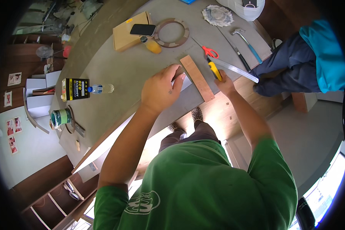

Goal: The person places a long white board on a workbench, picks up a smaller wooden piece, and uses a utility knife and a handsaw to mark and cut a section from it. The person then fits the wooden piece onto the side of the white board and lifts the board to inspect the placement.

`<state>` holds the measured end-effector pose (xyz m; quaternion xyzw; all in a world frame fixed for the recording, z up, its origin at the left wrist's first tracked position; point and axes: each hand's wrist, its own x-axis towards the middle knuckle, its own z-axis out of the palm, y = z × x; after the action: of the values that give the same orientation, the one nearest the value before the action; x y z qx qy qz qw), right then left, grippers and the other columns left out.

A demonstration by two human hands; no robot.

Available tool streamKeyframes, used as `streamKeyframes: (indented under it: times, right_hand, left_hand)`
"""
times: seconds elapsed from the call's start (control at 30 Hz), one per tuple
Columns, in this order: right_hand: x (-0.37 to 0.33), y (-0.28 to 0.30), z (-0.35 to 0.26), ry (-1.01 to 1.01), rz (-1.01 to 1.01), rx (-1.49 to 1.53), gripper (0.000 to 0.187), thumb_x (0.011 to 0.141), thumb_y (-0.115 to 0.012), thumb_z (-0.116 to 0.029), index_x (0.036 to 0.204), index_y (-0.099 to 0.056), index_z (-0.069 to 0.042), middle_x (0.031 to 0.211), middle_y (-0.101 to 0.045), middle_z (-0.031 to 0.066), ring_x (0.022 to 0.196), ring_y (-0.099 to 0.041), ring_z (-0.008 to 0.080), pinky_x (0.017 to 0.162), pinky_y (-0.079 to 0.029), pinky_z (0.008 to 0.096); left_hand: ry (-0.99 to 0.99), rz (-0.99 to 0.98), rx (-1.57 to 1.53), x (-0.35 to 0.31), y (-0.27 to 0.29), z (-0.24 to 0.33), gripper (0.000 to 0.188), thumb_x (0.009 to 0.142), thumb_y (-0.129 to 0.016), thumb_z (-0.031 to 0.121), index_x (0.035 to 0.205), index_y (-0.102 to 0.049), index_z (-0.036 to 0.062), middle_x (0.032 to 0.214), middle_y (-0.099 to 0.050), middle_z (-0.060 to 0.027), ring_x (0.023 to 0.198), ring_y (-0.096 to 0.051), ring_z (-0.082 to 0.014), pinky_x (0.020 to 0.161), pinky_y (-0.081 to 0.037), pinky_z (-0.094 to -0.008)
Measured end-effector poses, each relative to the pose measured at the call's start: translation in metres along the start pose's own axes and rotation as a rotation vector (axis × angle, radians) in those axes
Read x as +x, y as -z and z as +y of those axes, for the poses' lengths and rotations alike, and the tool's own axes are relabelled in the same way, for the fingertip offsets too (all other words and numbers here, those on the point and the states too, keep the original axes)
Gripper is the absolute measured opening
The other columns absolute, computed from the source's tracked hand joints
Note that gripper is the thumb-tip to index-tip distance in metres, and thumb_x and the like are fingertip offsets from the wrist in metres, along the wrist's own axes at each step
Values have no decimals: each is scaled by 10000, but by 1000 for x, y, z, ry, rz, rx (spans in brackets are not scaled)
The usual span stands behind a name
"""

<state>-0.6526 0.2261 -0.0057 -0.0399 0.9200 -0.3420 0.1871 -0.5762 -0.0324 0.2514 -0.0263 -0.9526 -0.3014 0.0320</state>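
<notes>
My right hand (225,83) is closed around a yellow utility knife (214,71), its dark end pointing away from me. Left of it, a flat reddish-brown wooden strip (197,78) lies across the table's near edge. My left hand (163,90) is over the table just left of the strip, fingers curled with the thumb close to them. A small pale piece (186,83) shows beside its fingers; what they grip is mostly hidden. Beyond the knife lie orange-handled scissors (210,52) and a steel ruler (237,70).
A hammer (250,48), a long file-like tool (235,50), a brown ring (158,33), a phone (143,29) on a cardboard box (120,35) and a yellow-bodied bottle (153,47) occupy the far table. Leftward stand a water bottle (103,89) and a tin (76,94). Another person (291,61) is at right.
</notes>
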Motion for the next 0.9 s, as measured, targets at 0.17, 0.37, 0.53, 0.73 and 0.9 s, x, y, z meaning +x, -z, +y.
streamKeyframes:
  times: [0.17,0.37,0.53,0.73,0.9]
  right_hand:
    - [-53,33,-57,-266,-237,994,390,883,-672,-143,1256,-576,-85,952,-605,52,957,-591,144,804,-483,293]
    - [-94,51,-132,158,-269,1175,321,982,-616,-209,1258,-600,-45,851,-524,8,828,-505,124,782,-443,273]
    - [-91,53,-155,357,-283,1125,486,1071,-504,-380,1375,-567,-6,878,-513,-3,847,-489,120,801,-420,275]
    - [-84,33,-161,387,-258,1131,569,1083,-485,-433,1463,-518,-11,932,-567,-5,859,-506,110,818,-441,261]
    - [-83,32,-156,397,-275,1128,544,1084,-502,-394,1472,-518,-13,946,-578,-9,848,-522,110,811,-457,263]
  left_hand:
    - [8,19,-19,2,-2,0,290,940,-675,239,1162,-661,52,918,-729,-117,794,-714,-287,712,-553,-360]
    - [30,38,-23,4,0,-6,339,897,-686,271,1133,-663,28,937,-733,-155,784,-709,-335,698,-560,-417]
    - [-5,14,-37,2,2,-4,357,876,-744,314,1087,-672,35,848,-711,-138,736,-696,-294,688,-543,-365]
    - [-10,60,55,3,0,5,555,820,-750,579,855,-633,37,653,-637,-103,613,-664,-309,553,-518,-398]
    - [43,-28,158,5,2,4,618,816,-719,651,786,-593,47,680,-653,-122,623,-672,-317,556,-525,-408]
